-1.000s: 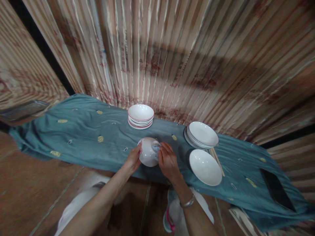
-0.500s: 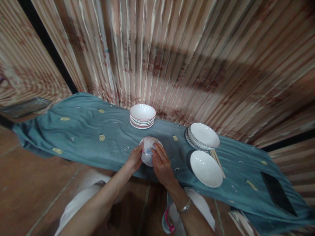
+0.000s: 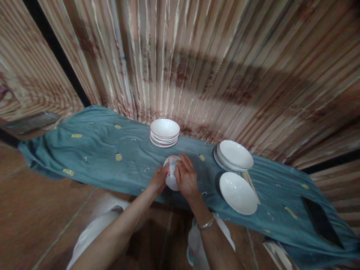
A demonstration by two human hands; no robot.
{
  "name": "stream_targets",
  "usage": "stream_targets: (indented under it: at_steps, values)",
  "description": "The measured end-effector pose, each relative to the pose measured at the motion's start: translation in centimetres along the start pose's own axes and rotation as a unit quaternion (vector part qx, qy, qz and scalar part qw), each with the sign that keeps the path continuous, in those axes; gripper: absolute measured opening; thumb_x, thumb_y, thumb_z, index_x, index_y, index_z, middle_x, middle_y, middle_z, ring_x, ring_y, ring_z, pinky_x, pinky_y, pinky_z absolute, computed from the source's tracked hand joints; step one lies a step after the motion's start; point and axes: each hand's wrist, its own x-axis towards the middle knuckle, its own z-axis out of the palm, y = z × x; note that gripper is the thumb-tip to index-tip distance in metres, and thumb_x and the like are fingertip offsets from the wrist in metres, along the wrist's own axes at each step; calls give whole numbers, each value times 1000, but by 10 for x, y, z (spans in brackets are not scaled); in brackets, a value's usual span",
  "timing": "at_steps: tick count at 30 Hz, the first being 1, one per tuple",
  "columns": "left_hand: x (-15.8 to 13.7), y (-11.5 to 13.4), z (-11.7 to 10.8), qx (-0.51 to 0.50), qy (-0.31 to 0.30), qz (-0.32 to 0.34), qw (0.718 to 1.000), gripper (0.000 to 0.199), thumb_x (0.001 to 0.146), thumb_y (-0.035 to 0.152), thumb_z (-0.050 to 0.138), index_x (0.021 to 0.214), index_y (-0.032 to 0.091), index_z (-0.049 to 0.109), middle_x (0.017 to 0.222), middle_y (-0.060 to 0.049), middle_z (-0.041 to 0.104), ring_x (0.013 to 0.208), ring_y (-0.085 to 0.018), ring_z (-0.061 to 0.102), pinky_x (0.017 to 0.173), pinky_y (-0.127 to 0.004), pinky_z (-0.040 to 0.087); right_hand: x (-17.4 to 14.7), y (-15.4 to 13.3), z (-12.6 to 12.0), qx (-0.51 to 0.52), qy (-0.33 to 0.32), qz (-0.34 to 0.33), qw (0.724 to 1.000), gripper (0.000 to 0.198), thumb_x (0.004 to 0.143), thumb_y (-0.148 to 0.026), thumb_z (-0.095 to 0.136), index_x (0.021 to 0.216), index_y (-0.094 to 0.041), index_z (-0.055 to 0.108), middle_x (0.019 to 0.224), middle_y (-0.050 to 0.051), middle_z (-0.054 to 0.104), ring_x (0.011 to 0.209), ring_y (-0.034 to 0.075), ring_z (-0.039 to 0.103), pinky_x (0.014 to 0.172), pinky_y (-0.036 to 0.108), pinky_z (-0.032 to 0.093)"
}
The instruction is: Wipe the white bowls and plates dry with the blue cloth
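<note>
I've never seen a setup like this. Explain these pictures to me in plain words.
No machine here: a person works with two bare hands, and a camera worn on the head looks forward and down at them. The left hand and right hand together hold a glossy white rounded piece with red and bluish markings, probably a bowl, partly hidden by the hands. On the blue-green patterned tablecloth, a stack of white bowls with red rims stands beyond it. To the right are a stack of white round dishes, a single shallow white dish nearer the camera, thin pale sticks beside them, and a flat black rectangular object, perhaps a phone.
</note>
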Motion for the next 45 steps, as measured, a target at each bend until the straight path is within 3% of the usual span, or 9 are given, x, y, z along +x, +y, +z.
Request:
stream_targets:
  at_steps: [7, 14, 20, 25, 29, 39, 45]
  values:
    - [-2, 1, 2, 19, -4, -6, 1000, 33, 67, 41, 82, 70, 12, 69, 55, -2, 67, 49, -12, 56, 52, -23, 42, 23, 9, -3, 58, -22, 102, 993, 31, 94, -21, 44, 102, -17, 74, 119, 13, 71, 119, 23, 63, 107, 39, 47]
    - [-3, 1, 1, 31, -10, -9, 999, 39, 69, 45, 81, 84, 10, 73, 69, -7, 74, 63, -17, 66, 54, -24, 44, 30, 26, -1, 126, -36, 191, 973, 28, 88, -23, 49, 93, -21, 76, 112, 9, 75, 106, 23, 70, 99, 37, 51]
    - [-3, 0, -2, 42, -14, -14, 999, 44, 70, 47, 80, 89, 8, 73, 70, -8, 75, 60, -16, 65, 51, -23, 44, 29, 41, 2, 158, -30, 265, 951, 30, 85, -30, 49, 88, -24, 78, 98, 4, 78, 96, 23, 72, 91, 33, 54]
    - [-2, -1, -4, 29, -18, -12, 999, 44, 67, 47, 82, 85, 9, 72, 69, -10, 74, 75, -22, 71, 63, -27, 52, 21, 53, 9, 190, -18, 329, 925, 33, 84, -34, 48, 89, -23, 78, 92, 3, 79, 91, 24, 72, 86, 36, 54]
    - [-2, -1, -5, 23, -3, -24, 999, 40, 71, 43, 81, 86, 8, 72, 75, -12, 76, 80, -24, 72, 64, -27, 53, 11, 54, 13, 196, 1, 357, 913, 37, 86, -39, 46, 91, -22, 78, 89, 5, 78, 89, 25, 70, 86, 38, 53]
    - [-4, 1, -4, -13, 17, -41, 999, 25, 83, 33, 72, 88, 9, 71, 72, -9, 76, 81, -21, 73, 70, -26, 56, -18, 44, 25, 229, 62, 375, 896, 50, 92, -49, 34, 106, -17, 69, 106, 11, 74, 103, 22, 65, 98, 39, 48]
    - [-5, 4, 1, -41, 35, -38, 998, 20, 88, 26, 65, 92, 8, 71, 74, -9, 76, 78, -20, 72, 71, -25, 57, -34, 28, 25, 212, 68, 347, 911, 55, 96, -48, 31, 129, -13, 57, 134, 18, 60, 127, 24, 54, 112, 43, 38]
